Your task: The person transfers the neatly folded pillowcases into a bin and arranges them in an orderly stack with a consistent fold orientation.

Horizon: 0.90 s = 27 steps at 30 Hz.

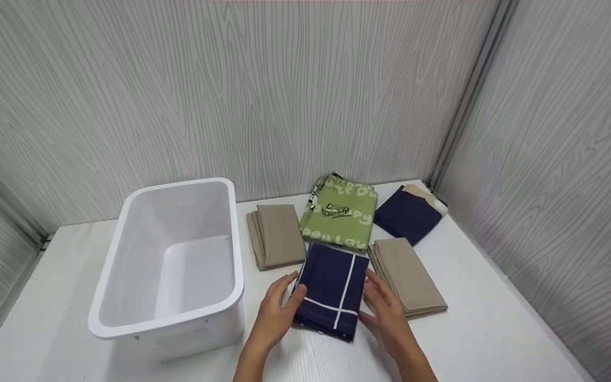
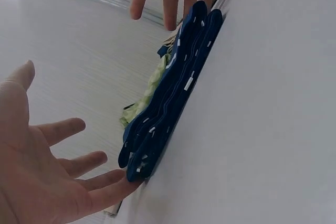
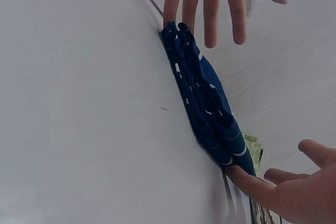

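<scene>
A folded navy cloth (image 1: 332,289) with crossing white stripes lies on the white table between my two hands. My left hand (image 1: 276,313) is at its left edge, thumb up near the top face and fingers extended. On the opposite side, my right hand (image 1: 387,313) has its fingers spread along the right edge. Both wrist views show the cloth (image 2: 170,95) as a thick layered stack with white marks along its side, little fingers touching its ends. A folded green cloth (image 1: 340,212) with pale lettering lies just behind it.
A deep white plastic bin (image 1: 239,254) stands on the left. Folded beige cloths lie on either side, one at the left (image 1: 282,236) and one at the right (image 1: 409,276). Another navy cloth (image 1: 406,215) with beige parts sits at the back right, near the grey wood-grain walls.
</scene>
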Tool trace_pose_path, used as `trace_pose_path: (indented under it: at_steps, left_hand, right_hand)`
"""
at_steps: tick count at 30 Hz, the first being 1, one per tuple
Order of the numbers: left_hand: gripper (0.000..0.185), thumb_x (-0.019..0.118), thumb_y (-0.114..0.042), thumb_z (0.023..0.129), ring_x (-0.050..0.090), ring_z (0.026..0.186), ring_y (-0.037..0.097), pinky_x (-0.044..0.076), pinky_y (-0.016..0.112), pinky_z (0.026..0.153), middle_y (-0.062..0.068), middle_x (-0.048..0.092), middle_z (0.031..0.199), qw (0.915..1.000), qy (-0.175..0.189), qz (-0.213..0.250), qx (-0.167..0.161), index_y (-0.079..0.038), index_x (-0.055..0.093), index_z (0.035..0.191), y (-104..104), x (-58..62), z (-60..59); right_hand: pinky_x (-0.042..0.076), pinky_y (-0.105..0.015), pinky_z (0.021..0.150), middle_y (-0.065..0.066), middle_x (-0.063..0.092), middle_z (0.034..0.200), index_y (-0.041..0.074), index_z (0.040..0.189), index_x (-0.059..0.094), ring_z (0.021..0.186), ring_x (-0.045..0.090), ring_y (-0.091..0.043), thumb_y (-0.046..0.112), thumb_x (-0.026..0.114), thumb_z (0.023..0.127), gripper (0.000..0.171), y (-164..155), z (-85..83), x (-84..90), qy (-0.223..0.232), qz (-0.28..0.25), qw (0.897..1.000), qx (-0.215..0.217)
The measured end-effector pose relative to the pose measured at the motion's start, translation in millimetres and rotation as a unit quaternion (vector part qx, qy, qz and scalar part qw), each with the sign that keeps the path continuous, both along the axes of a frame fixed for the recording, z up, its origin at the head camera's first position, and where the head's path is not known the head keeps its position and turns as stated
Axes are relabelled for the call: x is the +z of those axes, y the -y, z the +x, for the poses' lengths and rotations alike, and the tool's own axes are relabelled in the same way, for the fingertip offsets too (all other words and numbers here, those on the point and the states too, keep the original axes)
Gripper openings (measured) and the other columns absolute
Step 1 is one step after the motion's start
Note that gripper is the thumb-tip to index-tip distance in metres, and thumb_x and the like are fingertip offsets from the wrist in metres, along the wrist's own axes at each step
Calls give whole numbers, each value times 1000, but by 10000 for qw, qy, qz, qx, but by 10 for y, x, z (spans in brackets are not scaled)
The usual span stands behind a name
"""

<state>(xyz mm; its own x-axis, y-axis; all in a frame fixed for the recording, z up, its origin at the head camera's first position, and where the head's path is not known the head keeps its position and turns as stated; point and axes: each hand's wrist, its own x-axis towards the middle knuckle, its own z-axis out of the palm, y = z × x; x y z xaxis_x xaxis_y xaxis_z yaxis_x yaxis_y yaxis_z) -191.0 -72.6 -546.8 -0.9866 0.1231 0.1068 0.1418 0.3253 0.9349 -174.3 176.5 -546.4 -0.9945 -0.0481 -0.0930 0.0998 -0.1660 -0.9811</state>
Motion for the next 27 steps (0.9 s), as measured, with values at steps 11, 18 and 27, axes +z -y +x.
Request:
trace_pose_path:
  at_steps: [11,18,27]
  left_hand:
    - [66,41,-48,105,32,140,52,40,61,107,29,28,158,9737,1229,1848,-520,-2,36,152,80,55,-7]
    - [75,44,-53,102,32,139,55,48,58,100,35,17,158,9199,2332,3043,-821,-3,28,155,99,22,-5]
    - [70,43,-50,104,65,110,30,57,44,85,31,39,150,9174,2409,2910,-1253,-4,29,155,55,-42,-5]
  right_hand:
    - [36,-56,112,-25,8,164,11,160,17,146,22,-48,50,47,103,76,-164,56,13,810,-1392,9869,-83]
    - [44,-44,109,-33,16,160,10,160,18,143,30,-47,51,49,101,78,-193,14,-9,870,-1348,9870,56]
    - [41,-41,106,-28,17,162,12,161,13,145,29,-42,50,44,103,76,-238,-4,-23,1056,-996,9885,413]
